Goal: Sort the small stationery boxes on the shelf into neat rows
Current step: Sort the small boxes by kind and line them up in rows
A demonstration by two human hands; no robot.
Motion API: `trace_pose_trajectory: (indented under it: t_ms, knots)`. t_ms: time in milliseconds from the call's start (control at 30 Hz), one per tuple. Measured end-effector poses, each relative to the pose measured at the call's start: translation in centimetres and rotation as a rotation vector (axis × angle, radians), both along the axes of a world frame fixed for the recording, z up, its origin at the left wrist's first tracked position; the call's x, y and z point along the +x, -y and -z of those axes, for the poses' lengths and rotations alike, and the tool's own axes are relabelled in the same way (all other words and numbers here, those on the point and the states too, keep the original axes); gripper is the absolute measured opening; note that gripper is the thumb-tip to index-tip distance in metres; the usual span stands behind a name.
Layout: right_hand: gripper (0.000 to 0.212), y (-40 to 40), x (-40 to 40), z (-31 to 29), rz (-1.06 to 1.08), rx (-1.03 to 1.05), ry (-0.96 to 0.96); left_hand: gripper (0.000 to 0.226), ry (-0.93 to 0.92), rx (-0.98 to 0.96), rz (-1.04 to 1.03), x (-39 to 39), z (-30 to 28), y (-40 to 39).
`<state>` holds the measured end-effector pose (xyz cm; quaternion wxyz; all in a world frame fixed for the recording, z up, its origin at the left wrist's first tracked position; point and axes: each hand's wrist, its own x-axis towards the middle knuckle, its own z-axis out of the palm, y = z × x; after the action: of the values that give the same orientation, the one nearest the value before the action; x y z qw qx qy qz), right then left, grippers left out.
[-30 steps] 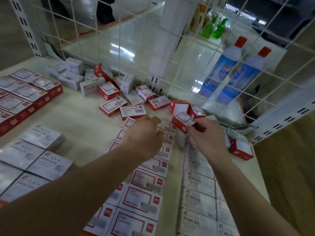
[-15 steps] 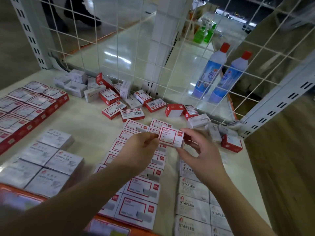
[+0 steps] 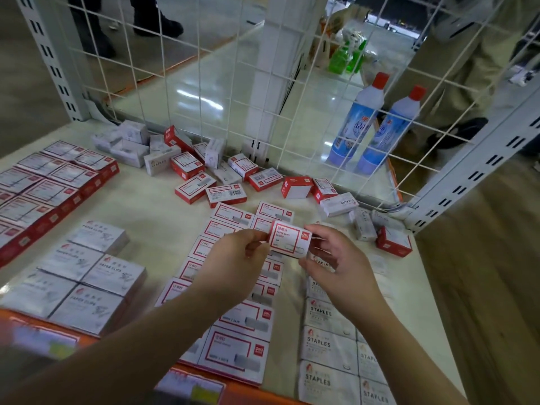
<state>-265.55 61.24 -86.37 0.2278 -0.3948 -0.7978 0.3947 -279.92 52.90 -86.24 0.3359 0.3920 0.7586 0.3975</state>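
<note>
Both hands, left hand (image 3: 233, 255) and right hand (image 3: 336, 258), pinch one red-and-white paper-clip box (image 3: 289, 238) by its ends; it is held above the middle rows of boxes (image 3: 233, 325) on the shelf (image 3: 152, 206).

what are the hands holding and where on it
One red-and-white paper clip box, pinched at its short ends: left hand on the left end, right hand on the right.

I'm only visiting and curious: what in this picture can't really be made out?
- Head view: the arms hide parts of the red-framed box rows.
- The small print on the held box, pinched between left hand and right hand, is too small.
- Bottom-left orange packs are blurred and cut off by the edge.
</note>
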Motion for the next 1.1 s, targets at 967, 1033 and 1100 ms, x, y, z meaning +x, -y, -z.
trace_pose_trajectory:
  t_ms: [967,1033,1100]
  knots:
    - [0.043,4.1,-12.4,-2.5,-0.072,0.141,0.125,0.042,-0.478,-0.080,-0.093,-11.7,-1.6,8.1]
    - [0.040,4.2,-14.0,-2.5,-0.087,0.132,0.140,0.042,-0.512,-0.086,-0.097,-13.3,-1.6,8.8]
    - [0.041,4.5,-15.7,-2.8,-0.095,0.124,0.174,0.043,-0.569,-0.099,-0.073,-14.8,-1.7,9.3]
